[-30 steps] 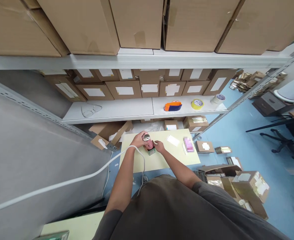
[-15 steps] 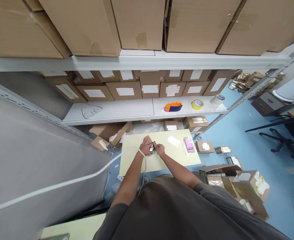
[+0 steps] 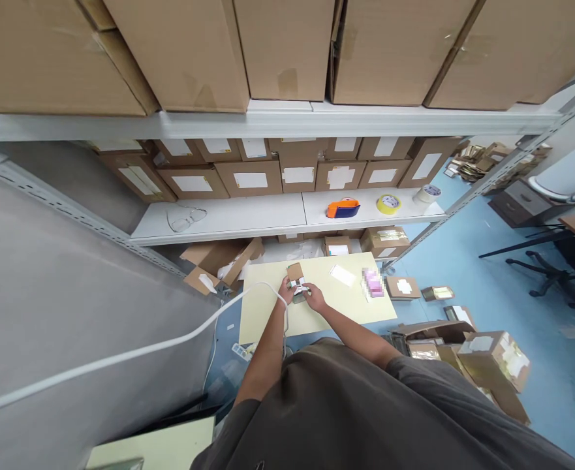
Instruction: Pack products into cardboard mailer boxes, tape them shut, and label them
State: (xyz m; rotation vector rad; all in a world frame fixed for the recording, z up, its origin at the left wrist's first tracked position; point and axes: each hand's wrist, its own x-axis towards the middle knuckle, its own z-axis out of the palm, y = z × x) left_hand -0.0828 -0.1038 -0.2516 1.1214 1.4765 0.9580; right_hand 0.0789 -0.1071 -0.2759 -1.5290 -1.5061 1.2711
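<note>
A small brown cardboard box [image 3: 295, 273] with its flap up sits on the pale yellow table [image 3: 267, 312]. My left hand [image 3: 286, 290] and my right hand [image 3: 312, 297] close round it from either side. Between them a small white and dark item [image 3: 299, 285] is pinched at the box's mouth. I cannot make out what that item is. A white cable [image 3: 135, 356] runs from the lower left up to my left wrist.
A white label [image 3: 342, 275] and a pink packet [image 3: 373, 283] lie on the table's right half. The shelf [image 3: 248, 219] behind holds an orange tape dispenser [image 3: 342, 209], a yellow tape roll [image 3: 388, 204] and glasses [image 3: 184, 219]. Cardboard boxes [image 3: 478, 359] litter the blue floor at right.
The pink object held by my left hand a second ago is gone from view. Both hands have shifted onto the small brown box, whose flap now stands up.
</note>
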